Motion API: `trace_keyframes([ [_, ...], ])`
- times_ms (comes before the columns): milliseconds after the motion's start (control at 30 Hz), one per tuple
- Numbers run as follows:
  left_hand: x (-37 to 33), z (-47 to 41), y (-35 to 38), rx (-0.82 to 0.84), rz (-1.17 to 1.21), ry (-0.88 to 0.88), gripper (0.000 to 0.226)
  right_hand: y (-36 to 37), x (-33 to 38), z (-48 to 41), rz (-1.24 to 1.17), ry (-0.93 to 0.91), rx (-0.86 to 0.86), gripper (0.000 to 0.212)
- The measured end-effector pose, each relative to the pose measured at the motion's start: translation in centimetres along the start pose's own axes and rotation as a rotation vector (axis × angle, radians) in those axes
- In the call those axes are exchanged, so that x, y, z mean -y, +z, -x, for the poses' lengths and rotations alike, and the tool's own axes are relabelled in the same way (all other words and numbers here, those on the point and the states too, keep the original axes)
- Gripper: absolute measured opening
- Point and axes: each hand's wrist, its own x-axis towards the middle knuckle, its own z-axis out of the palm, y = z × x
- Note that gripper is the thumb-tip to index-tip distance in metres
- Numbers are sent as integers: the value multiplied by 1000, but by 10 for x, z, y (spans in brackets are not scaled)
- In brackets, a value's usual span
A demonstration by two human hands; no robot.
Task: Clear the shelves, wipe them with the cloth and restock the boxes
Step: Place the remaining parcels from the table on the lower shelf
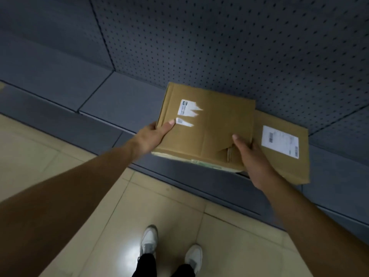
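The grey shelf (pixel 123 104) runs low along the pegboard (pixel 219 37), above a tiled floor (pixel 60 146). Two cartons sit at shelf level. The box (pixel 207 126) is held in both hands with its front edge out past the shelf lip. The second box (pixel 287 168) lies flat just to its right, and the two overlap at their shared side. Whether the box is going on or coming off cannot be told, and no cloth is in view. The left hand (pixel 151 134) grips the box's left edge with the thumb flat on top; its fingers are hidden beneath. The right hand (pixel 251 154) clamps the near right corner the same way, thumb on top and fingers out of sight. The grip looks balanced. Recommended handling is to keep the box level and move it straight along the shelf depth, so it does not drag the second box sideways. The right thumb should stay off the ripped tab (pixel 229 152), where the board looks weak. The torn label (pixel 186 108) gives no purchase.
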Motion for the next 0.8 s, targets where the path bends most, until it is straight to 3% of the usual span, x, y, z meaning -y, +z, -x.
trace_keyframes([
  [233,6,-80,9,24,-81,3,67,24,-25,-65,-98,36,-24,103],
  [367,6,-115,16,27,-65,1,60,29,-32,-98,-109,62,-43,89],
  [500,2,-145,24,44,-77,-3,66,27,-30,-125,-117,56,-62,75],
  [800,-2,-180,41,104,-104,-14,56,22,-37,-164,-107,62,-86,78],
])
